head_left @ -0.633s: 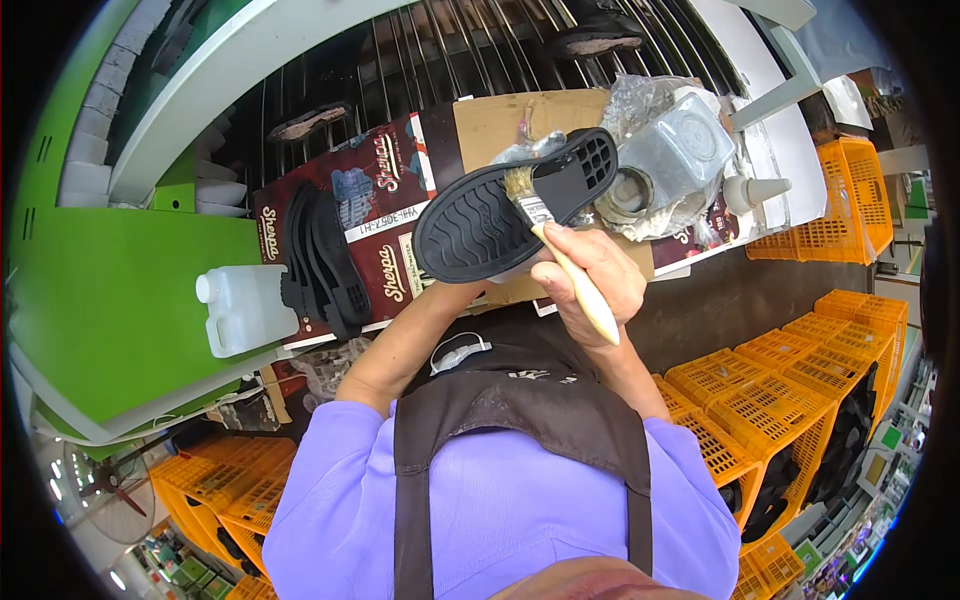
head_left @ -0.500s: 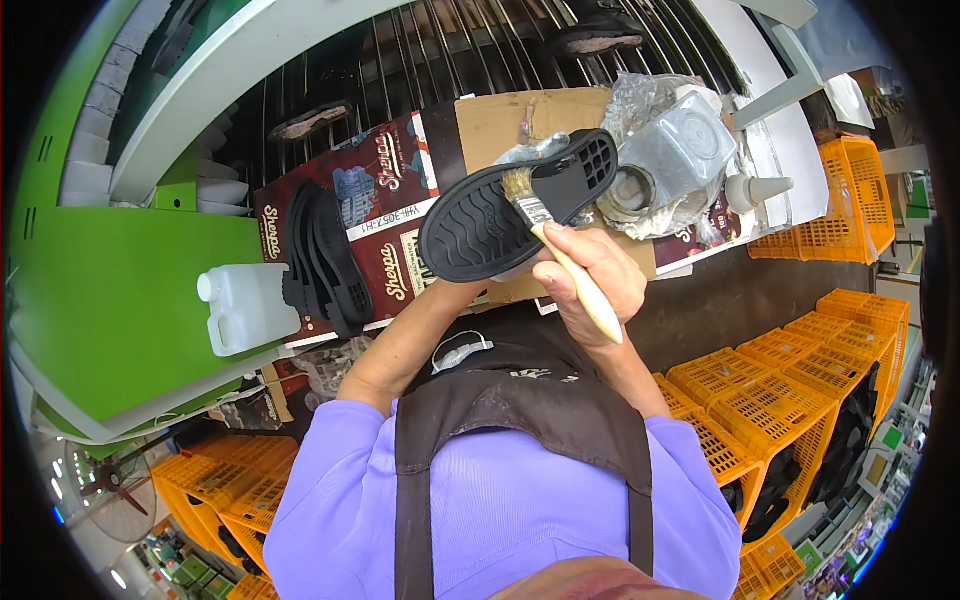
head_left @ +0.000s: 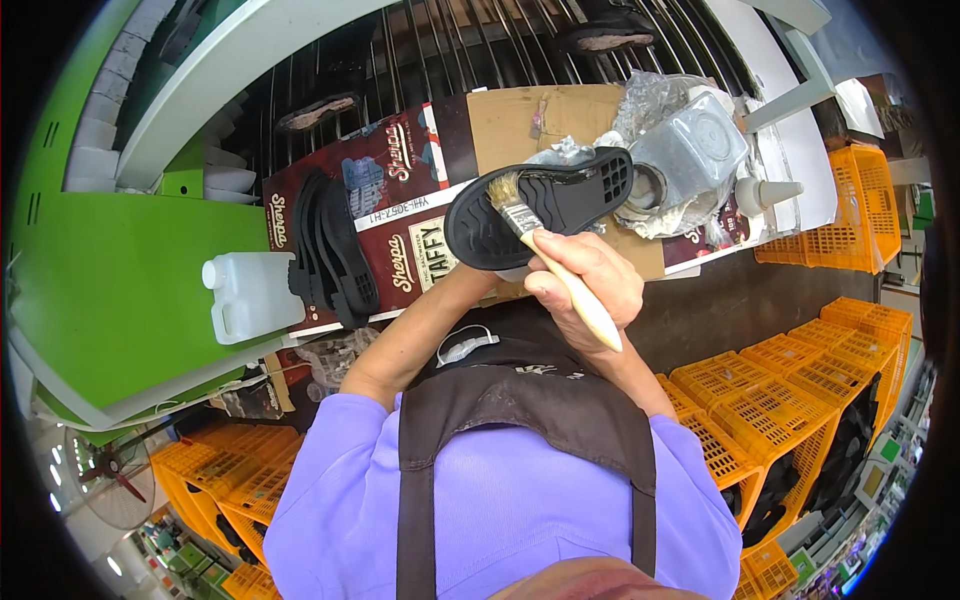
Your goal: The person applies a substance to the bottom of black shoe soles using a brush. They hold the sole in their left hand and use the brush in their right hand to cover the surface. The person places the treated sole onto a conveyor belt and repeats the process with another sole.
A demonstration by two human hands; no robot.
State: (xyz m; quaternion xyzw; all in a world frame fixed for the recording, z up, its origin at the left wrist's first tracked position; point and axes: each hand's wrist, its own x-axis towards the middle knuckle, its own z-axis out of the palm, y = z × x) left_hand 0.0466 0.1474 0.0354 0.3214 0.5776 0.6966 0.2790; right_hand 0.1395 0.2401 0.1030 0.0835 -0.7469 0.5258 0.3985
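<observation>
A black shoe sole (head_left: 480,238) is held up over the near edge of the workbench, its hollow, ribbed face toward me and its gridded end pointing right. My left hand (head_left: 478,281) supports it from below, the fingers mostly hidden under the sole. In my right hand (head_left: 598,272) is a flat paintbrush (head_left: 574,292) with a pale handle and metal ferrule, gripped between thumb and fingers. Its bristles touch the inside of the sole near the wide end. A wet-looking shine runs along part of the sole's far rim.
Several black soles (head_left: 335,250) lie stacked to the left, beside a white jug (head_left: 255,297). A clear plastic container (head_left: 690,150) lies amid crumpled plastic at right, near a white nozzle bottle (head_left: 768,194). Beyond is a roller conveyor (head_left: 450,50) carrying shoe parts. Orange crates (head_left: 775,400) stand at right.
The sole has shifted slightly right, with its gridded end lower. The brush tip has moved left across the sole toward its wide end.
</observation>
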